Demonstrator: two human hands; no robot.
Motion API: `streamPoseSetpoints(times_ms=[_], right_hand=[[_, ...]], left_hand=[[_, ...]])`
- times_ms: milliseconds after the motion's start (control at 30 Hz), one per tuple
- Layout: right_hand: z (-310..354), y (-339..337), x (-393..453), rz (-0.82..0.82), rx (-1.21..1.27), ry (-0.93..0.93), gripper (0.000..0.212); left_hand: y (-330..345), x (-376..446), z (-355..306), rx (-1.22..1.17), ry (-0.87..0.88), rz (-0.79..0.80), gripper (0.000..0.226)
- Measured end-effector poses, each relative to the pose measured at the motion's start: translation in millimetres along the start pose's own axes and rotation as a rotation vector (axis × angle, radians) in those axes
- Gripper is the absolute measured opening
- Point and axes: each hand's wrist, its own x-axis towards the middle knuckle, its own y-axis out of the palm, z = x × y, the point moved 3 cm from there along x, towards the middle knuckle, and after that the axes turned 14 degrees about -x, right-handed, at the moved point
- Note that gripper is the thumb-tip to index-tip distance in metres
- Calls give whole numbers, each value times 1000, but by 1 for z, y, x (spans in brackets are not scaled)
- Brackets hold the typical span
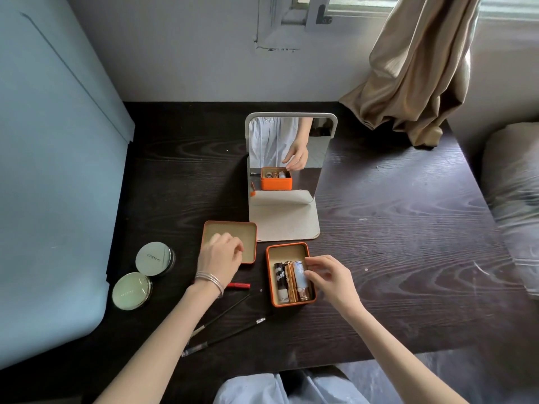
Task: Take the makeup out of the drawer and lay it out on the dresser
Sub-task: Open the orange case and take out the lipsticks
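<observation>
My right hand (326,275) is over the open orange metal tin (291,275), just in front of the white-framed standing mirror (287,158) on the dark wood-grain dresser (393,228). Its fingertips are pinching the upper end of the pale blue-and-silver lipstick tube (300,279), the rightmost of three tubes packed side by side in the tin. To its left lie a slim gold tube (290,282) and a black-and-white tube (280,282).

All three tubes lie with their long axes running toward and away from the mirror, so the pale one sits directly under my right fingers and should lift straight up. Whether my thumb has closed fully on it I can't quite tell, as my fingers cover the contact.

My left hand (220,255) is left of the tin, loosely curled and holding nothing, resting over the tin's upturned orange lid (248,237). It is farther from the tubes than the right.

Further left of the tin lie a small red lipstick (239,285), two thin black brushes (224,330) and two round pale green compacts (143,275).
</observation>
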Motion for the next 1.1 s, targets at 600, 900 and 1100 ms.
streamPoseSetpoints(times_ms=[600, 900, 1100], right_hand=[[39, 30, 5, 260, -858, 76, 29], [38, 33, 13, 216, -795, 137, 39], [34, 26, 4, 130, -556, 125, 31]], left_hand=[[64, -17, -72, 335, -146, 380, 37], [62, -17, -68, 318, -156, 357, 36], [63, -17, -62, 241, -200, 348, 33]])
